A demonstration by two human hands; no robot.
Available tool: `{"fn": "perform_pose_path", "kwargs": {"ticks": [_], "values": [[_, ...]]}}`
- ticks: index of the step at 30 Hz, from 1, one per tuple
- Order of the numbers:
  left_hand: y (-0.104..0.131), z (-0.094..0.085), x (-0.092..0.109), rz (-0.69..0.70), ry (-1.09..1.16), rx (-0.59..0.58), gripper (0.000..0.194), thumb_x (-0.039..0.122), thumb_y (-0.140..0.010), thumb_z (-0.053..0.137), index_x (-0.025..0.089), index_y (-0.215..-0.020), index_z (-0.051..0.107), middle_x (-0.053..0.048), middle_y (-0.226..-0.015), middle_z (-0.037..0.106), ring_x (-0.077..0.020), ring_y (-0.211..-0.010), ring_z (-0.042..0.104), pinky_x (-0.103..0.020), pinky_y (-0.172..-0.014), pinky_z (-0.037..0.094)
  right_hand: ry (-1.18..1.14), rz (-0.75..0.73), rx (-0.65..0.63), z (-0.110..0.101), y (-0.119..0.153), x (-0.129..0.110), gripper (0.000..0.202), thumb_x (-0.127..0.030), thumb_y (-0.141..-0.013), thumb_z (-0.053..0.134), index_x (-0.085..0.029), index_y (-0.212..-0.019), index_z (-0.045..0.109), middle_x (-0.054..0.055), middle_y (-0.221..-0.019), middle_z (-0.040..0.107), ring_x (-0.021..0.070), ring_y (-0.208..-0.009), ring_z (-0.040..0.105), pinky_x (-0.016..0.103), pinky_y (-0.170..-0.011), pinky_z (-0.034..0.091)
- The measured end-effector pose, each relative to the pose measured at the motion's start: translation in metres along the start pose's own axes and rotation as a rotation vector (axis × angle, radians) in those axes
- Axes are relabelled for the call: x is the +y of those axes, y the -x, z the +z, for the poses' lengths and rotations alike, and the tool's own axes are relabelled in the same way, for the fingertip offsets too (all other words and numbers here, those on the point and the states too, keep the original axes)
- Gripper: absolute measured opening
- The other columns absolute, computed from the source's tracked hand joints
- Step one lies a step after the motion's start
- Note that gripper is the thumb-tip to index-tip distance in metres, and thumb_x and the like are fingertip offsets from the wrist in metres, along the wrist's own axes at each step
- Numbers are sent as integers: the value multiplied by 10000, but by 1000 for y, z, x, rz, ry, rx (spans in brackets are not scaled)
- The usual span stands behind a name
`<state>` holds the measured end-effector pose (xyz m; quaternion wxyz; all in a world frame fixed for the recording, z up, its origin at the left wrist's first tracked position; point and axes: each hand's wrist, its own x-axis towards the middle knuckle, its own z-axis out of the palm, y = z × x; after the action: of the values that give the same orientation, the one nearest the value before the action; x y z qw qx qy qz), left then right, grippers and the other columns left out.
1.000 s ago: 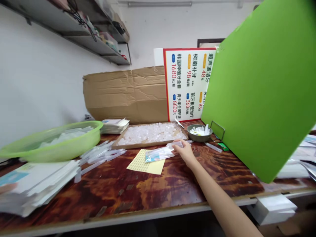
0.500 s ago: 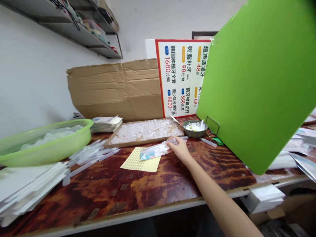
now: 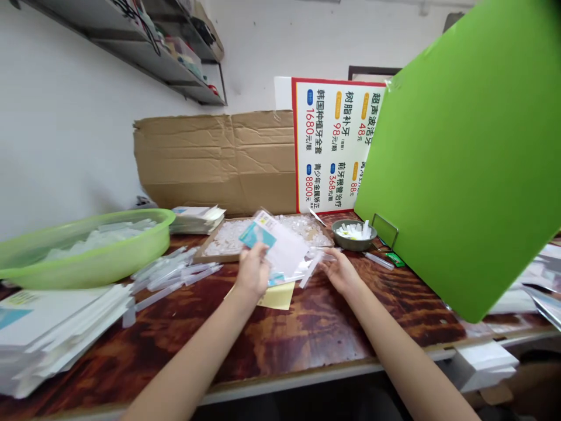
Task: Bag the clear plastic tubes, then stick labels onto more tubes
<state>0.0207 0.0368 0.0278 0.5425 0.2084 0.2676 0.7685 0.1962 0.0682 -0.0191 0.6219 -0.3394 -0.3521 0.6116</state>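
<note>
Pinching card (image 3: 287,248) in left hand (image 3: 255,270) mid-frame, kinda curling right hand (image 3: 340,272) inward by tube (image 3: 310,271), can't tell if gripping.

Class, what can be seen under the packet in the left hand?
Part of a yellow sheet shows below the packet; the packet and left hand cover the rest, so anything else there cannot be seen.

Blurred print (image 3: 265,221) on packet (image 3: 287,251)
</note>
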Motion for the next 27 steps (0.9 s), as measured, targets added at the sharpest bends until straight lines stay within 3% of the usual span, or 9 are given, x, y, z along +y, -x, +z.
{"fn": "perform_pose_path", "kwargs": {"ticks": [5,10,14,18,21,24,27], "values": [[-16,7,-29,-43,72,-7,252,-43,-766,479,148,-881,596,4,-682,669,-115,-684,654,-227,-743,529,-54,0,-47,1,-2,-3,91,-231,-648,626,-178,-688,563,26,-600,631,150,-516,596,252,-477,510],[-17,-1,-24,-20,120,-14,203,-25,-791,524,171,-788,577,22,-702,675,-99,-745,660,-208,-785,523,-107,-6,-63,6,2,0,103,-257,-663,622,-184,-701,561,24,-590,614,145,-482,557,243,-408,460],[-15,-2,-20,-48,115,-39,173,88,-802,601,159,-669,517,15,-657,653,-128,-740,666,-278,-794,535,-162,1,-47,5,4,-6,97,-252,-665,621,-198,-707,552,19,-619,608,132,-484,534,239,-407,460],[-13,-2,-19,-44,103,-81,131,123,-749,682,168,-754,559,25,-648,642,-144,-756,667,-295,-788,534,-234,-14,-34,7,9,-16,102,-225,-663,616,-200,-736,549,-7,-648,594,98,-484,512,200,-397,436],[-9,-4,-23,-92,46,-149,179,132,-733,699,173,-874,596,2,-765,680,-148,-771,664,-289,-769,539,-242,-11,-78,13,15,-20,130,-209,-659,636,-193,-743,538,-26,-635,580,84,-491,509,180,-400,412],[-1,-5,-31,-164,-37,-197,265,77,-697,707,161,-931,613,-20,-869,690,-142,-788,655,-258,-748,539,-173,0,-121,19,20,-20,182,-220,-651,661,-194,-773,528,-36,-645,584,81,-488,503,173,-397,387],[3,-5,-37,-213,-51,-180,249,12,-681,686,129,-892,621,-31,-827,687,-135,-747,650,-239,-713,541,-139,-11,-138,23,22,-19,216,-246,-650,671,-200,-794,516,-54,-637,565,69,-468,481,162,-387,356]]}}
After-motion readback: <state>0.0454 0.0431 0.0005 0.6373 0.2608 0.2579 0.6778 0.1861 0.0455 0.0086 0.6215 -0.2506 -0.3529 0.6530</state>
